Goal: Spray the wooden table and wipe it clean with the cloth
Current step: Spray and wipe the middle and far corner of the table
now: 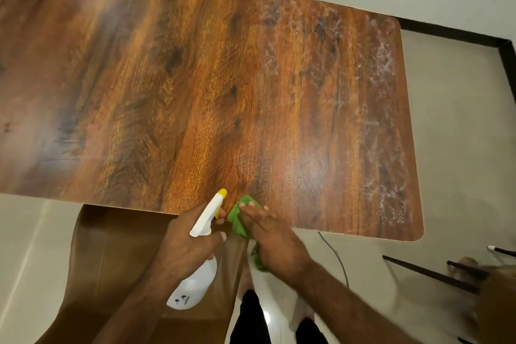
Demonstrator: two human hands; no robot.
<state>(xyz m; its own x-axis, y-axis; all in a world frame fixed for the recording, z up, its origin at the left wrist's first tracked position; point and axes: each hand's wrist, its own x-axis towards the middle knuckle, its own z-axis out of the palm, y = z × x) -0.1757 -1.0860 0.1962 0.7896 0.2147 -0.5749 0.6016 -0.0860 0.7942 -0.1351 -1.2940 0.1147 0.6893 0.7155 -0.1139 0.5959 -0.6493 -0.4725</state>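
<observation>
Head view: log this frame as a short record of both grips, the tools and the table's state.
left grip: holds the spray bottle, nozzle toward the table
right grip: straight fingers press the green cloth at the near edge
wooden table: white smears on the right end, not yet wiped

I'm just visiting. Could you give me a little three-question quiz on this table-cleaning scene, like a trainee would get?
1. True or false: the left hand grips the spray bottle.
2. On the wooden table, the green cloth lies under the right hand at: A) the far edge B) the near edge C) the far right corner.
3. Fill in: whitish streaks cover the table's ____ end.
Key: 1 true; 2 B; 3 right.
</observation>
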